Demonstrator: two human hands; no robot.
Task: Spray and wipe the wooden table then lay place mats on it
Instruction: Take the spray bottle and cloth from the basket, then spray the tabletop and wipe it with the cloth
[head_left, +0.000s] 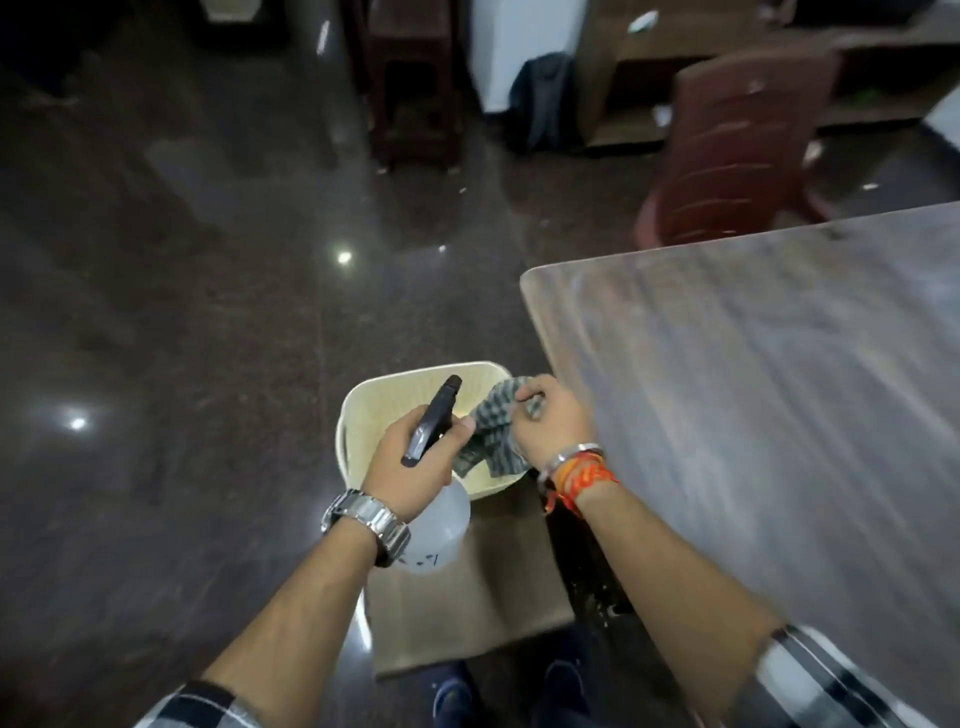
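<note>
My left hand (415, 462) grips a spray bottle (434, 535) by its black trigger head, with the clear round body hanging below my wrist. My right hand (550, 423) is closed on a grey striped cloth (491, 439) that hangs down. Both hands are over a cream plastic basket (363, 405) standing on a brown stool or mat stack (467, 613) by the table's near left corner. The wooden table (769, 395) fills the right side, and its top looks bare and blurred. I cannot make out separate place mats.
A maroon plastic chair (737, 150) stands beyond the table's far edge. A dark stool (415, 93) and a backpack (543, 98) sit at the back wall. Glossy dark floor (182, 312) spreads to the left. My feet show at the bottom.
</note>
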